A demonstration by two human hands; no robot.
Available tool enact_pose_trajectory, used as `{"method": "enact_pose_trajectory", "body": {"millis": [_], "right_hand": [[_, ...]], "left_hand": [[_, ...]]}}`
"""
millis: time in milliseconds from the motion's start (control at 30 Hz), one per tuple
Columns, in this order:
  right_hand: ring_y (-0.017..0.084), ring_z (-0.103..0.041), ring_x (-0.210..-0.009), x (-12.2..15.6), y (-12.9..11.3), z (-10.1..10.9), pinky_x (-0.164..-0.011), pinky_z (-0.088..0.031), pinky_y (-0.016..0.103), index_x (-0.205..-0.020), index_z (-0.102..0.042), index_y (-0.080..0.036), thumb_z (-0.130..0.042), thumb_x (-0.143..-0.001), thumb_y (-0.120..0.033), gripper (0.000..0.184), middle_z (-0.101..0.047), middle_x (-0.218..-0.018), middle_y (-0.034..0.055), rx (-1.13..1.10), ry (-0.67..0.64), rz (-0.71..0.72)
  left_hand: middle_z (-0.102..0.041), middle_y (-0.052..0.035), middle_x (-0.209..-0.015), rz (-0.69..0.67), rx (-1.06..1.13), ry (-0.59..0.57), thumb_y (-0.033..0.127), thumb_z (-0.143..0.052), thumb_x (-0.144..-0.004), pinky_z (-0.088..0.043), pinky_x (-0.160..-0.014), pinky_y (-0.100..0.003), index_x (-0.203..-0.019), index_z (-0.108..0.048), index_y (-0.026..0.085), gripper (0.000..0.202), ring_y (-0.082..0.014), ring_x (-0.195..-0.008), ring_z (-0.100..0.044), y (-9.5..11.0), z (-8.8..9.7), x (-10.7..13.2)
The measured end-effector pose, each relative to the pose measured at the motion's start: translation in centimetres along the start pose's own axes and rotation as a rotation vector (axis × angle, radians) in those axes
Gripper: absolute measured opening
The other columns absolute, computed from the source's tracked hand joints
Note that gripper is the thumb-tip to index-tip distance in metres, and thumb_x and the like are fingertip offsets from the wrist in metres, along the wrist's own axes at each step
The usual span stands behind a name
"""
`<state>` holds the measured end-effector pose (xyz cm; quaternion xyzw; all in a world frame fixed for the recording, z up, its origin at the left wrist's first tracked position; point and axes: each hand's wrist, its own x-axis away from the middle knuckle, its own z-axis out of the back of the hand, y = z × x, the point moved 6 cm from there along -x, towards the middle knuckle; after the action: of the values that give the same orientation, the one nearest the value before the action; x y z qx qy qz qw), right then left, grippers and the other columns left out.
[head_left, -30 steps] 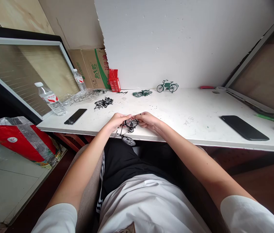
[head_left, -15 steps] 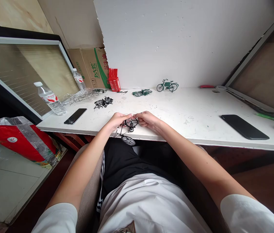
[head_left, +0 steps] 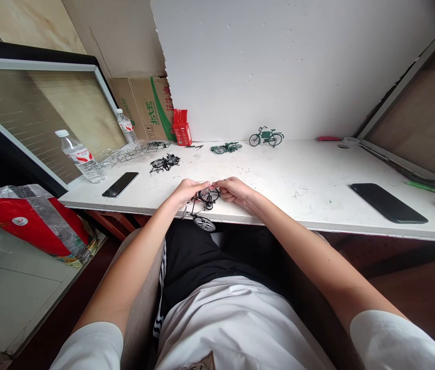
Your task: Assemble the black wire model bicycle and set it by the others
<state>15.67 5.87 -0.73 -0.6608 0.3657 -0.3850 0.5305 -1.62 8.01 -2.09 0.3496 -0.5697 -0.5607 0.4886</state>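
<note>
A small black model bicycle (head_left: 203, 207) hangs over the near edge of the white table (head_left: 286, 180), one wheel above the edge and one below it. My left hand (head_left: 187, 191) grips it from the left with the fingers curled. My right hand (head_left: 233, 189) pinches its upper wheel area from the right, fingertips meeting the left hand's. Both hands rest on the table edge.
Farther back lie a black model bicycle (head_left: 164, 163), a green one on its side (head_left: 225, 148) and an upright green one (head_left: 266, 137). Phones lie at the left (head_left: 120, 184) and right (head_left: 389, 203). Water bottles (head_left: 81, 157), wire parts, a red box (head_left: 182, 128) and a carton stand at the back left.
</note>
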Motion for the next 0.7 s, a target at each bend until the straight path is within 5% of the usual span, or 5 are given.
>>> {"method": "enact_pose_trajectory", "body": {"millis": [433,600,700], "right_hand": [[0.009,-0.015,-0.055,0.1,-0.2,0.1,-0.047,-0.013,0.028,-0.081,-0.063,-0.017,-0.075,-0.087,-0.029,0.018,-0.021,-0.065,-0.0087,0.047,0.014,0.024],[0.010,-0.018,-0.055,0.1,-1.2,2.1,-0.048,-0.016,0.029,-0.092,-0.072,-0.015,-0.072,-0.086,-0.028,0.014,-0.024,-0.062,-0.0081,0.141,0.231,0.047],[0.011,-0.019,-0.054,0.2,-1.7,2.1,-0.049,-0.017,0.029,-0.094,-0.074,-0.015,-0.070,-0.087,-0.030,0.017,-0.025,-0.060,-0.0079,0.179,0.212,0.061]], "left_hand": [[-0.075,-0.0091,-0.076,0.003,-0.008,0.007,0.062,-0.093,-0.068,-0.055,-0.061,-0.032,-0.088,-0.082,0.010,0.056,-0.0188,-0.064,-0.066,-0.2,0.1,-0.3],[-0.071,-0.0066,-0.071,-0.025,0.012,0.008,0.061,-0.095,-0.066,-0.047,-0.056,-0.028,-0.080,-0.078,0.011,0.055,-0.0145,-0.058,-0.061,-0.3,0.3,-0.6],[-0.070,-0.0061,-0.071,-0.018,0.011,0.015,0.062,-0.095,-0.064,-0.047,-0.056,-0.028,-0.081,-0.078,0.011,0.056,-0.0145,-0.059,-0.060,-0.4,0.4,-0.7]]}}
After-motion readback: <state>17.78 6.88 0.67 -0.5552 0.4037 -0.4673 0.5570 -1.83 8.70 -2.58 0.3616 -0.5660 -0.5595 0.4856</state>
